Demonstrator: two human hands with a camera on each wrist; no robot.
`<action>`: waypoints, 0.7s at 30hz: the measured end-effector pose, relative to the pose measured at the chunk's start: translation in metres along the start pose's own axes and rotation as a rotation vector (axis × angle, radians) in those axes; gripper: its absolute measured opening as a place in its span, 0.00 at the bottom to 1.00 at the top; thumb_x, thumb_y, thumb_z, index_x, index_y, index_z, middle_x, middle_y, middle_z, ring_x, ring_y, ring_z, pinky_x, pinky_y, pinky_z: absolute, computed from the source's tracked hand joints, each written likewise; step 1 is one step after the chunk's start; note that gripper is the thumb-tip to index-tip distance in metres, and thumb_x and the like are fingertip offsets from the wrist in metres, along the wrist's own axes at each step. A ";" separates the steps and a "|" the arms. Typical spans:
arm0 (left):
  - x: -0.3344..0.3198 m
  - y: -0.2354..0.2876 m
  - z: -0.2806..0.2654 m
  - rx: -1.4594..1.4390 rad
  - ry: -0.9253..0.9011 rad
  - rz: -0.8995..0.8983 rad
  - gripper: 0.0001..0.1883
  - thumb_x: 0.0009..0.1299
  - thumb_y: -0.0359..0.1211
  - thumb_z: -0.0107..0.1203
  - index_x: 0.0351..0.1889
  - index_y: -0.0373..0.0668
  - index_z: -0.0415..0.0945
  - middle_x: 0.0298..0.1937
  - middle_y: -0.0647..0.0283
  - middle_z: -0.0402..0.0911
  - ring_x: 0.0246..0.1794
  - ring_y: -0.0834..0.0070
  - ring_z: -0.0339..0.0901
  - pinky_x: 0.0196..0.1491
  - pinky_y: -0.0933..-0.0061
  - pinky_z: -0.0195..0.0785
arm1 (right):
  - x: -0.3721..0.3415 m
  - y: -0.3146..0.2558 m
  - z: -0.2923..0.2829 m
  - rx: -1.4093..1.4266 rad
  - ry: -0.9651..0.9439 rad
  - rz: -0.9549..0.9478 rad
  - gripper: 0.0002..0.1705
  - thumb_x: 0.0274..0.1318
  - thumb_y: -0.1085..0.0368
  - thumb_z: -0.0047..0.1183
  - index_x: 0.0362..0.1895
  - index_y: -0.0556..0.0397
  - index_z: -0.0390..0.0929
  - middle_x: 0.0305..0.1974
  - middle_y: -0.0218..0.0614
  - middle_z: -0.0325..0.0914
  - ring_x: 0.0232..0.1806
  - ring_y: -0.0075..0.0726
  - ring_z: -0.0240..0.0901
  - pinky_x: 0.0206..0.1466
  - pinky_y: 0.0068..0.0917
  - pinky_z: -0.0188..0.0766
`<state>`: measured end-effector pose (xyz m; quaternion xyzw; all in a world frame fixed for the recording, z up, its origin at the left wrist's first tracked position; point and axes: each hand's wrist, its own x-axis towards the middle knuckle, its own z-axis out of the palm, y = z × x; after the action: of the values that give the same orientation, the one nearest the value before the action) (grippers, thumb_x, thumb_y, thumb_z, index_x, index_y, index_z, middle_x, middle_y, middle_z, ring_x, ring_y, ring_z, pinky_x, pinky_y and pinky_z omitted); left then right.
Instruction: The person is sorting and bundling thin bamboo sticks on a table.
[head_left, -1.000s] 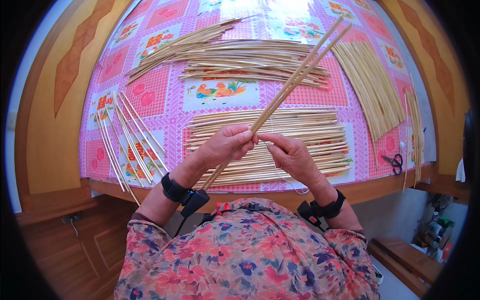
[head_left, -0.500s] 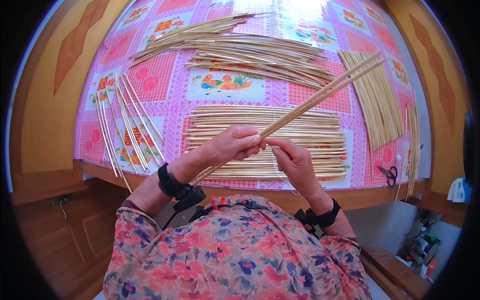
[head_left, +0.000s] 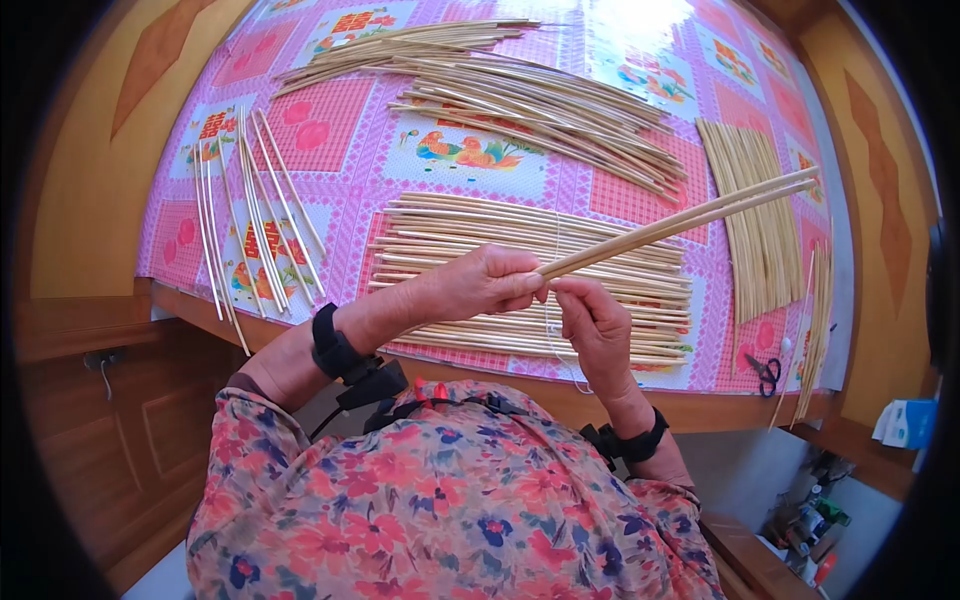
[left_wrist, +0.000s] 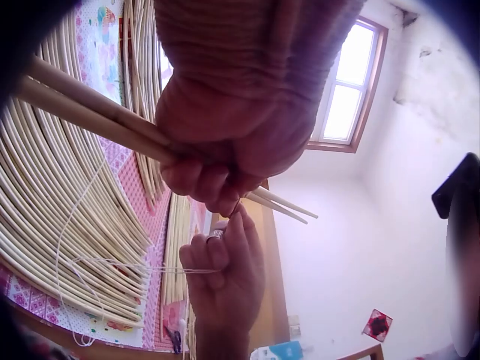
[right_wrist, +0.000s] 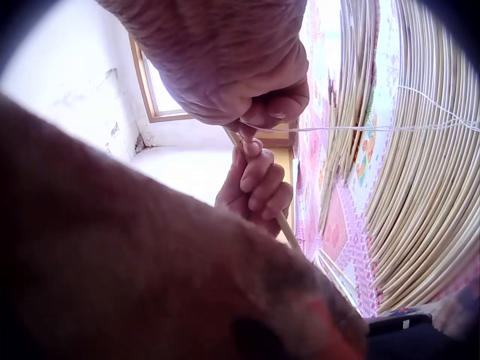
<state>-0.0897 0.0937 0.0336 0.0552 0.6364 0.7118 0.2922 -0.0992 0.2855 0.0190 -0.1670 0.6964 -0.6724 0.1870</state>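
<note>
Two long thin sticks (head_left: pixel 690 221) lie in the grip of my left hand (head_left: pixel 480 284), pointing up and to the right over the table. Close beside its fingertips, my right hand (head_left: pixel 597 325) pinches a white string (right_wrist: pixel 341 128) with thumb and forefinger. In the left wrist view the two hands meet at the sticks, and the string trails from the right hand to a row of pale sticks (head_left: pixel 450 333). That row lies side by side on the table under both hands, with string running across it. A ring (left_wrist: pixel 216 235) shows on the right hand.
Loose stick piles (head_left: pixel 560 105) lie at the back, and thin sticks (head_left: pixel 262 225) lie at the left. A flat stick mat (head_left: pixel 752 225) is at the right, with scissors (head_left: pixel 765 374) and a narrow bundle (head_left: pixel 815 320) near the front edge. A patterned cloth (head_left: pixel 330 140) covers the table.
The held sticks have swung from steeply upright to a flatter slant toward the right. Both hands have shifted slightly right and stay close together. The head view has turned a little.
</note>
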 end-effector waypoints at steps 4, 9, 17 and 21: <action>-0.002 0.002 0.003 0.024 0.027 0.012 0.13 0.70 0.38 0.40 0.31 0.39 0.69 0.18 0.75 0.61 0.18 0.89 0.56 0.19 0.86 0.52 | 0.001 0.003 0.001 0.020 0.022 0.004 0.07 0.55 0.72 0.45 0.38 0.56 0.72 0.22 0.24 0.68 0.17 0.12 0.57 0.19 0.12 0.56; 0.000 0.002 0.000 0.130 -0.041 0.085 0.14 0.70 0.40 0.40 0.34 0.39 0.69 0.20 0.75 0.61 0.19 0.88 0.56 0.22 0.85 0.52 | 0.002 0.002 0.000 0.062 0.027 0.013 0.05 0.55 0.72 0.45 0.37 0.56 0.72 0.20 0.24 0.67 0.17 0.12 0.57 0.19 0.12 0.55; -0.001 0.021 0.004 0.494 0.019 0.228 0.12 0.68 0.37 0.42 0.33 0.37 0.67 0.21 0.64 0.64 0.22 0.73 0.62 0.27 0.73 0.59 | 0.006 0.008 -0.003 0.013 0.030 -0.041 0.05 0.55 0.71 0.45 0.35 0.57 0.71 0.18 0.24 0.65 0.17 0.13 0.57 0.18 0.12 0.54; 0.001 0.022 0.010 0.751 0.102 0.333 0.09 0.66 0.35 0.43 0.34 0.37 0.67 0.24 0.56 0.68 0.26 0.60 0.68 0.30 0.64 0.61 | 0.013 0.012 -0.013 -0.028 0.050 -0.190 0.06 0.56 0.69 0.44 0.37 0.57 0.69 0.18 0.24 0.63 0.16 0.12 0.54 0.17 0.10 0.50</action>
<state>-0.0936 0.1026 0.0559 0.2247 0.8479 0.4696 0.1005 -0.1163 0.2913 0.0070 -0.2181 0.6913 -0.6812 0.1028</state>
